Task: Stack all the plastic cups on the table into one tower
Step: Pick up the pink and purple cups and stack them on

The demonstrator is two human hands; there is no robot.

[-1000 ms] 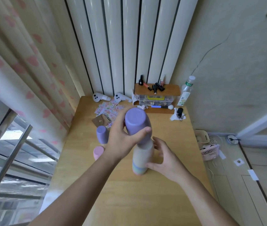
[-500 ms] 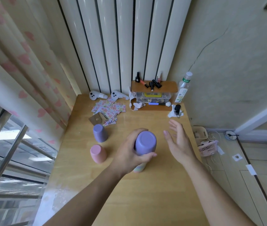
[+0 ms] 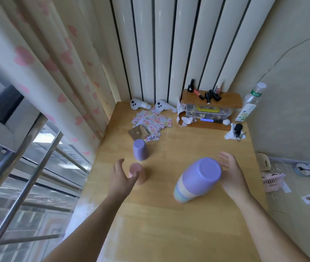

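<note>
A tower of upside-down plastic cups point(image 3: 195, 181) stands on the wooden table point(image 3: 178, 224), purple on top with beige, blue and pink rims below. My right hand point(image 3: 231, 174) is open just to its right, fingers spread, close to the top cup. My left hand point(image 3: 122, 179) is open at a pink upside-down cup point(image 3: 137, 172), fingers spread around its near side; the view is blurred, so contact is unclear. A loose purple upside-down cup point(image 3: 140, 149) stands behind the pink one.
Scattered cards point(image 3: 151, 121), two white controllers point(image 3: 150, 106), a clear storage box point(image 3: 208, 111) under a wooden shelf with small bottles, a plastic bottle point(image 3: 249, 104) and a black item on tissue point(image 3: 236, 130) fill the table's far end. A curtain and window rail lie left.
My left hand let go of the tower's top purple cup and moved left to the pink cup. My right hand stayed open beside the tower. The camera shifted left.
</note>
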